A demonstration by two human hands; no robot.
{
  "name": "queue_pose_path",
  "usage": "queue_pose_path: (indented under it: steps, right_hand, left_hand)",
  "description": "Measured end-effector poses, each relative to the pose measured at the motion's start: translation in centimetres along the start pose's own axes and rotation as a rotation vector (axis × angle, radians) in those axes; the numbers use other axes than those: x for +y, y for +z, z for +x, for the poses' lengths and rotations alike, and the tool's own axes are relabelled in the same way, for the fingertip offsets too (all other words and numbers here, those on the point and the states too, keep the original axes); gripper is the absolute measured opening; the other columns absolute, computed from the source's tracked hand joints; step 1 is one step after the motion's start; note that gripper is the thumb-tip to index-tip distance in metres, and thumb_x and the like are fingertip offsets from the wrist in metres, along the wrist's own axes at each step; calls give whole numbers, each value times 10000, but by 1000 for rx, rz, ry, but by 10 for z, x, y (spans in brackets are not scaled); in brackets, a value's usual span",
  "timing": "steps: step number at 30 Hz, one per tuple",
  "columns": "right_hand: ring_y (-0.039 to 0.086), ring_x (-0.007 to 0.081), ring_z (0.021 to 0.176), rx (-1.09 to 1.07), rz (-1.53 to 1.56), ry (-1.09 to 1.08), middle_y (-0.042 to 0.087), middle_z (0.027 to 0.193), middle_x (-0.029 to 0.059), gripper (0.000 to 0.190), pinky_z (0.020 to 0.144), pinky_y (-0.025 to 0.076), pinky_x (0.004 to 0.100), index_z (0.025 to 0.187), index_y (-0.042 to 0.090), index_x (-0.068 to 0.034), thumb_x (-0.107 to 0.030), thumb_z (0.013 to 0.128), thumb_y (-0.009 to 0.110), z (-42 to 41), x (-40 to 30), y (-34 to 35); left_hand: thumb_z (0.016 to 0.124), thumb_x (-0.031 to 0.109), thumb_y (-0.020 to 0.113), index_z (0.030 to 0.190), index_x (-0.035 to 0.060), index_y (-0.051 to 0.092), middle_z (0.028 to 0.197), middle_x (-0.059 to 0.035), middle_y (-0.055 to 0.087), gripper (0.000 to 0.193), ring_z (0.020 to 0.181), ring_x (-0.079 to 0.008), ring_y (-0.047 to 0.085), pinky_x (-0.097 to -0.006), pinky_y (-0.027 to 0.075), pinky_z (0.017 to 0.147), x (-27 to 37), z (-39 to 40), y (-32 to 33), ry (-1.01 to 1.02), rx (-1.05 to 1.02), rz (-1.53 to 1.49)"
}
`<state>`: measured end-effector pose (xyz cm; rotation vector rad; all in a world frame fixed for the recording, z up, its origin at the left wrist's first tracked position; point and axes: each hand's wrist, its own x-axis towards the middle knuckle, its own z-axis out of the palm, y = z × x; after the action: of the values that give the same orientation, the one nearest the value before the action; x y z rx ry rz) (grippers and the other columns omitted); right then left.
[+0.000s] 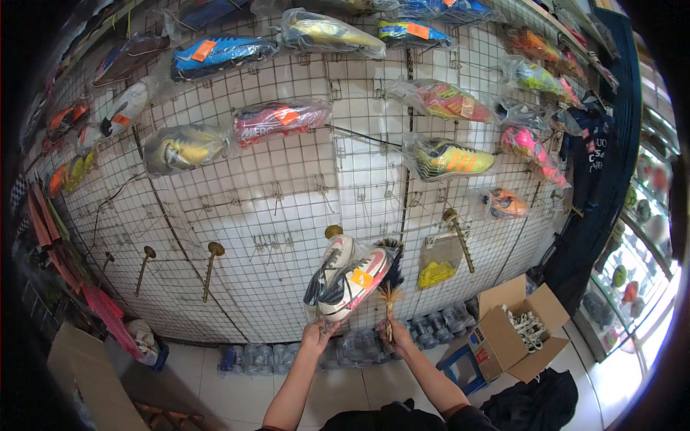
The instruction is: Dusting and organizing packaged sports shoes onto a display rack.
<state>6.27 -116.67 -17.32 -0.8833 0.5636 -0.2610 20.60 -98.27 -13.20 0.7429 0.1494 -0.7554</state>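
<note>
Before the wire grid wall, my left hand [319,335] grips a plastic-wrapped pair of sports shoes [353,283] from below. The shoes are white and black with pink parts, and an orange sticker sits on the nearer one. In my right hand [396,333] is the handle of a feather duster [392,275], held upright. Its dark feathers stand beside the right side of the shoes; whether they touch is hard to tell.
Bagged shoes [283,123] hang across the wire grid [259,215], where metal hooks [209,272] jut out. Wrapped dumbbells [259,358] line the floor along the wall. At right, an open cardboard box [501,345] with white items rests on a blue stool [461,369], near black cloth [531,401].
</note>
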Motion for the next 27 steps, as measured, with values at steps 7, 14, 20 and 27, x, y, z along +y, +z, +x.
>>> queue_pose_path:
  steps: [7,14,20,27]
  right_hand:
    - [526,177,562,-53,107,-184,538,755,40,233,480,414,329,940,463,-109,-328,906,389,-1,-9,26]
    - [551,183,744,-391,424,-376,547,894,57,281,695,456,324,1028,463,-94,-320,925,331,46,-16,20]
    - [400,200,1144,-74,404,-357,425,1223,80,436,942,348,347,1249,317,-98,-392,929,282,40,-40,55]
    - [434,148,396,320,293,-415,435,686,71,219,331,389,279,1023,292,-121,-304,911,334,18,-72,104]
  left_hand:
    - [877,34,275,1165,-99,338,1087,-227,477,324,904,-296,549,-353,532,751,21,-9,-22,-141,-128,97]
    - [872,76,264,1154,-128,346,985,-266,546,358,734,-266,609,-301,554,632,21,-11,-27,-578,-283,-148]
    - [891,143,188,1232,-105,299,1024,-294,517,436,796,-277,608,-305,549,628,38,-14,-7,-768,-304,-185]
    - [863,141,238,1017,-80,430,519,8,342,330,412,-94,318,-215,303,418,70,-11,16,-875,-443,221]
